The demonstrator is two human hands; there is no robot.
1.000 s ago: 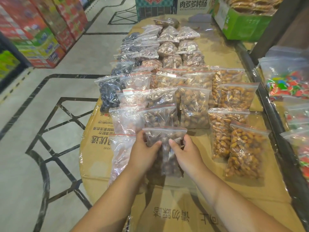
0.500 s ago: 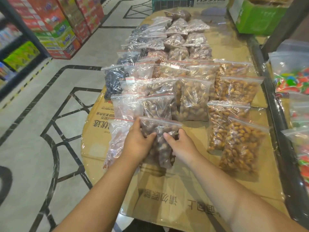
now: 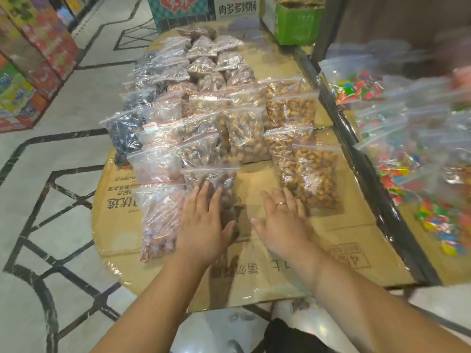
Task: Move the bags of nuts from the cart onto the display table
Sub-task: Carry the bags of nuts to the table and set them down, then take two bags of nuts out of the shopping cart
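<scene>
Head view: cardboard-covered display table (image 3: 344, 225), tiled floor (image 3: 51, 174).

Counter (image 3: 339, 233) covered with flattened printed cardboard under clear film, running from the lower centre to the upper centre of the frame. Directly on it: rows of clear zip bags of nuts (image 3: 244, 133), overlapping like shingles; dark-filled bags (image 3: 125, 133) along the left edge; golden-filled bags (image 3: 316, 174) at the right. Cartons (image 3: 297, 24) stand at the far end. The lower-centre cardboard lies bare.
</scene>
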